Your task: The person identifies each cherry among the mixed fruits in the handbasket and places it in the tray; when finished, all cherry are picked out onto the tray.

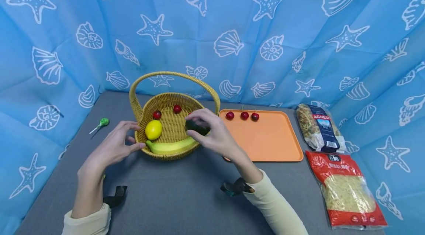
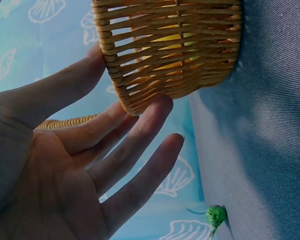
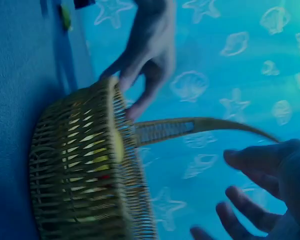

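Observation:
The wicker basket [image 1: 167, 156] has a tall arched handle and stands on the grey table. My left hand [image 1: 116, 144] holds its left rim, thumb and fingertips against the wicker. Inside lie a yellow lemon [image 1: 154, 130], a banana [image 1: 170, 147] along the front, red cherries [image 1: 177, 109] at the back and a dark avocado [image 1: 199, 128] on the right. Over the avocado is my right hand [image 1: 212, 131], partly covering it. In the right wrist view the right hand's fingers [image 3: 252, 207] are spread and loosely bent, with nothing between them.
An orange tray [image 1: 262, 142] right of the basket bears three cherries [image 1: 244, 116] along its back edge. Farther right lie an Agnesi pasta bag [image 1: 320, 128] and a red-and-clear food packet [image 1: 346, 190]. A green-wrapped lollipop [image 1: 104, 121] lies at left. Blue curtain [image 1: 212, 24] surrounds the table.

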The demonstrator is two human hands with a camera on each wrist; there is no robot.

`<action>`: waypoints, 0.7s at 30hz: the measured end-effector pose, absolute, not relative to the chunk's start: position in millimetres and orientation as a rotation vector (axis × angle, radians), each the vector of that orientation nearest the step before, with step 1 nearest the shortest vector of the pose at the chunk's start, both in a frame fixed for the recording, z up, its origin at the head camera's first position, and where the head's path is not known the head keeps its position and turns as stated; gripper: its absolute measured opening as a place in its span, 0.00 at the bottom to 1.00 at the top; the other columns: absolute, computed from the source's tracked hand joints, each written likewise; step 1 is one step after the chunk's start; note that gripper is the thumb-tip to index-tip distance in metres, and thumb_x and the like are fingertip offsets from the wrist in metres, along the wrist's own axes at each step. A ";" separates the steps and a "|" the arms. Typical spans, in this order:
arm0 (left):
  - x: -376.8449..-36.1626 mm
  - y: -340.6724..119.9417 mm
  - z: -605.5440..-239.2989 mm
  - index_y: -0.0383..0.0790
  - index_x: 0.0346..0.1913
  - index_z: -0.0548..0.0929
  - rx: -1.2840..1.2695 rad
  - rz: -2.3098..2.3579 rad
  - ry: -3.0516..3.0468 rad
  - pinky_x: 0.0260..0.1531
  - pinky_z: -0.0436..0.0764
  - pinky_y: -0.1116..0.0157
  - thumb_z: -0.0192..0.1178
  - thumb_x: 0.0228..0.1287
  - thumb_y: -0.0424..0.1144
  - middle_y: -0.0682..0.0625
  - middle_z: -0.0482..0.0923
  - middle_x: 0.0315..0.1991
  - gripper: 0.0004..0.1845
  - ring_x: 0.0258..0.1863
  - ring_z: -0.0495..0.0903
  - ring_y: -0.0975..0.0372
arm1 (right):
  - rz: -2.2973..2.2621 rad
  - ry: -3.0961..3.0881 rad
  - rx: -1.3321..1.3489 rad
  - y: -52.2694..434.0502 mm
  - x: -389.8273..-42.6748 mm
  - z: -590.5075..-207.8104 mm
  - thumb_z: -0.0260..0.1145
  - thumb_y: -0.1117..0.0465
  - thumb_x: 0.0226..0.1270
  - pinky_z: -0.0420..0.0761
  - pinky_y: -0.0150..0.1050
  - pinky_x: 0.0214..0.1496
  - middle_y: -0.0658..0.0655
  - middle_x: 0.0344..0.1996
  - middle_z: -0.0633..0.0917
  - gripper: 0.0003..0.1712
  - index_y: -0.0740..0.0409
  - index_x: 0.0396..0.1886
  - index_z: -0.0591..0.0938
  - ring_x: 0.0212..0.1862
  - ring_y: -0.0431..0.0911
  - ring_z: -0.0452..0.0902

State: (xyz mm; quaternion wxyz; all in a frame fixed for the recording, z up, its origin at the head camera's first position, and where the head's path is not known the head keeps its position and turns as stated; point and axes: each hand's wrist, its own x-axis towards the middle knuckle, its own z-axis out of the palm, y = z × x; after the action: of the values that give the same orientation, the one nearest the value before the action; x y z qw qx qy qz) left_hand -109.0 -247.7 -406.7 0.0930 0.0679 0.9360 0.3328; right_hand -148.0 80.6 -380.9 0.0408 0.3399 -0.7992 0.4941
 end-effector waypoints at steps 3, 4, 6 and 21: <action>-109.0 -247.9 -406.5 0.27 0.74 0.73 0.206 0.987 2.778 0.57 0.87 0.39 0.73 0.73 0.43 0.29 0.64 0.77 0.35 0.56 0.85 0.42 | 1.409 -2.573 1.018 56.0 -171.7 -388.0 0.77 0.63 0.71 0.84 0.54 0.72 0.57 0.62 0.86 0.23 0.57 0.64 0.85 0.66 0.52 0.82; -108.9 -247.9 -406.4 0.27 0.74 0.73 0.208 0.986 2.779 0.57 0.87 0.39 0.73 0.73 0.43 0.29 0.64 0.77 0.35 0.56 0.85 0.42 | 1.373 -2.613 1.013 48.6 -179.9 -389.9 0.76 0.63 0.72 0.83 0.55 0.73 0.58 0.64 0.85 0.23 0.57 0.65 0.84 0.68 0.53 0.80; -108.9 -247.9 -406.4 0.27 0.73 0.73 0.210 0.986 2.780 0.56 0.87 0.39 0.73 0.73 0.43 0.29 0.64 0.77 0.35 0.56 0.85 0.42 | 1.299 -2.693 1.001 35.8 -196.0 -393.0 0.75 0.61 0.73 0.80 0.54 0.74 0.59 0.66 0.85 0.24 0.57 0.66 0.83 0.70 0.55 0.78; -109.6 -247.2 -406.5 0.28 0.73 0.73 0.201 0.986 2.778 0.55 0.88 0.41 0.73 0.73 0.43 0.30 0.64 0.76 0.35 0.56 0.85 0.42 | 1.253 -3.091 0.893 -9.9 -253.9 -412.0 0.70 0.63 0.76 0.80 0.55 0.73 0.69 0.69 0.81 0.25 0.63 0.69 0.80 0.68 0.61 0.79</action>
State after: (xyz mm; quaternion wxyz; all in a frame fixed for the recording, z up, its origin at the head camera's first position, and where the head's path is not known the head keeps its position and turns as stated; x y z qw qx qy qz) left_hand -109.6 -247.2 -406.5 0.0932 0.0676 0.9362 0.3322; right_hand -253.9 -9.9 -412.0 -0.1550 0.2555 -0.8843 0.3586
